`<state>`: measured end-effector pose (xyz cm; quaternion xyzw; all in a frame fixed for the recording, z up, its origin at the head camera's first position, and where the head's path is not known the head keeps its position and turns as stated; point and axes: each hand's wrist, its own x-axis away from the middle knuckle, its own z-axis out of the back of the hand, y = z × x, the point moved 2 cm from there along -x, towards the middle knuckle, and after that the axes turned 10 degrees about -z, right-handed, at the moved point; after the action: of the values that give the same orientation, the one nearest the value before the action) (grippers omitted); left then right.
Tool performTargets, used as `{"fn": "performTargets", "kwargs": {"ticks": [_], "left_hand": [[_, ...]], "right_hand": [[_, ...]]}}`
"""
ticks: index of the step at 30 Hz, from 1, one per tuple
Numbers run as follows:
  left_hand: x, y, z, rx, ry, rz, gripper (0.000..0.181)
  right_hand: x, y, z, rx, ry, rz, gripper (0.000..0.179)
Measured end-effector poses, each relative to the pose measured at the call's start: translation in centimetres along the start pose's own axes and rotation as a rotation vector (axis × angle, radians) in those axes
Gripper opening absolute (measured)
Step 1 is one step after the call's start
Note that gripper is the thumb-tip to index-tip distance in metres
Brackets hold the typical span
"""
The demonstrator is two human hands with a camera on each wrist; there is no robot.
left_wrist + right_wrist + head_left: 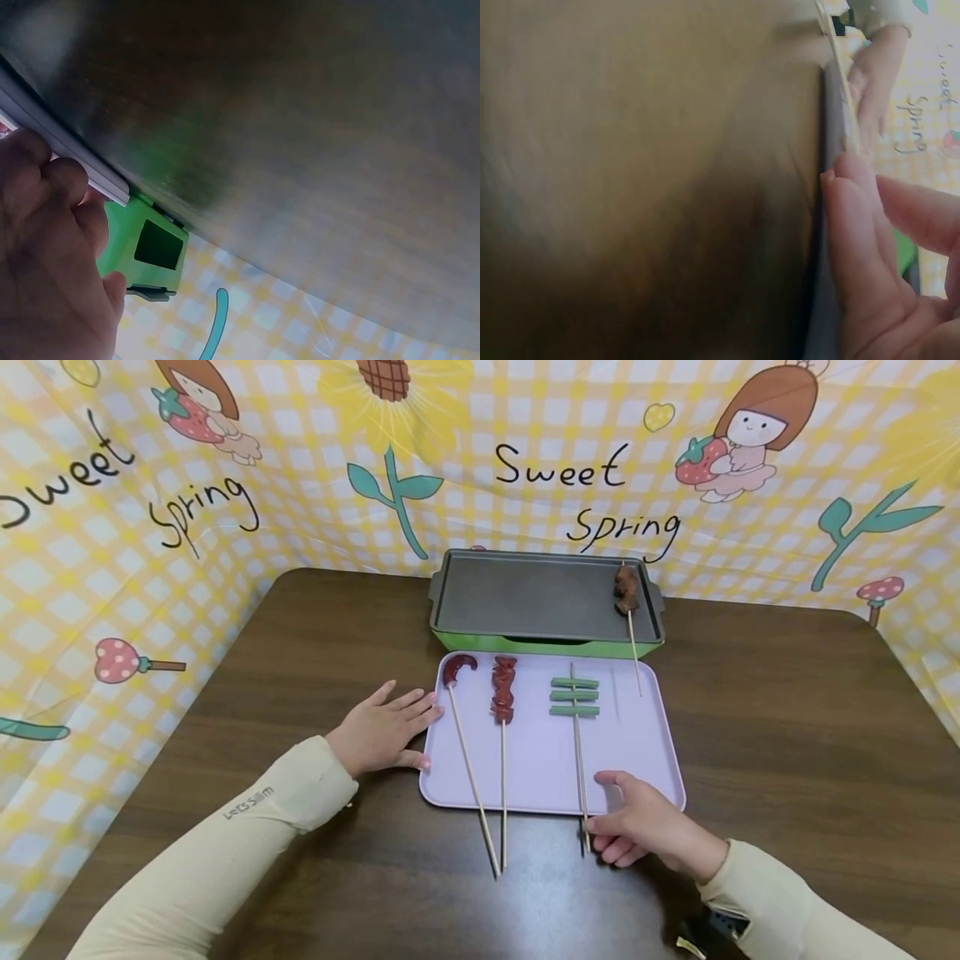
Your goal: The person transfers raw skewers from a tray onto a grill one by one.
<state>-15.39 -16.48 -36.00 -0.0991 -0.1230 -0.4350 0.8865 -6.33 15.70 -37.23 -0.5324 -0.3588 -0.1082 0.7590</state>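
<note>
My left hand (382,731) lies at the left rim of the lilac tray (540,777), its fingers fairly straight and touching the edge. Near the tray's front edge, my right hand (645,822) has a fingertip against the lower stick of a skewer with several green bean-like pieces (574,697). Its upper digit stands apart from the stick and the lower fingers are bent. Left of that skewer lie a skewer of red folded pieces (503,689) and one with a dark red curved piece (452,671). Their sticks overhang the tray's front.
Behind the tray stands a dark griddle (517,597) with a green base (480,643). A skewer of brown pieces (626,589) lies at its right, the stick reaching over the tray. The wooden table (795,710) ends at a printed cloth backdrop (300,460).
</note>
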Motion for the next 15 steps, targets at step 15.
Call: {"fn": "performTargets", "kwargs": {"ticks": [15], "left_hand": [[-0.2, -0.2, -0.4, 0.021, -0.006, 0.003, 0.08]], "right_hand": [[-0.5, 0.0, -1.5, -0.064, -0.018, -0.001, 0.047]]}}
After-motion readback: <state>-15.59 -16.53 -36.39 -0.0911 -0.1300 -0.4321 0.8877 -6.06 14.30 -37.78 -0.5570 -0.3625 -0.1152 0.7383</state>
